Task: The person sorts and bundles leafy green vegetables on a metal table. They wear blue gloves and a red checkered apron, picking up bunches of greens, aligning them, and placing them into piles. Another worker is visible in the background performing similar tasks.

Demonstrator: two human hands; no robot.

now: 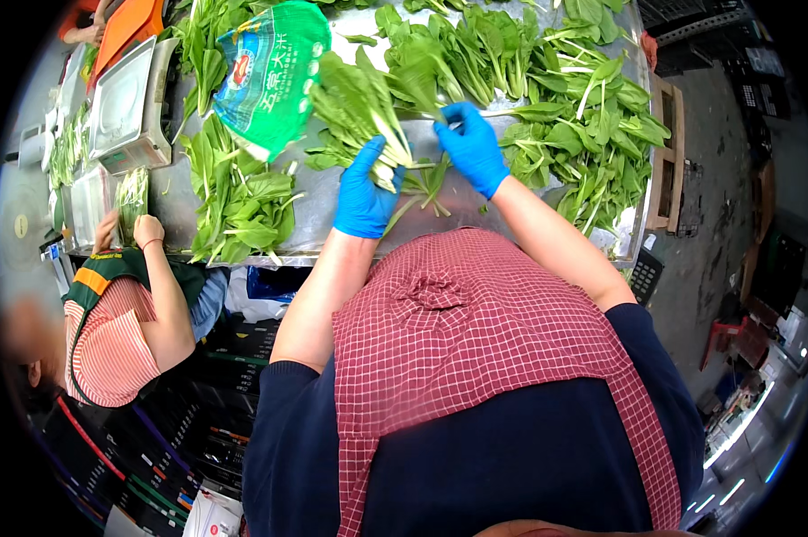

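Observation:
In a blue glove, my left hand grips a bunch of leafy greens by its pale stems, leaves pointing away from me. My right hand, gloved alike, pinches the stem of a single leafy green, whose leaves are blurred. Below the hands, a few loose leaves and stems lie on the metal table. Beyond my right hand stretches a row of greens, and a wide pile spreads to the right. A green and blue printed bag rests left of the held bunch.
Another heap of greens lies on the table's left part. A weighing scale and an orange crate stand farther left. At the table's left end, a co-worker's hands hold packed greens. A wooden pallet stands beyond the right edge.

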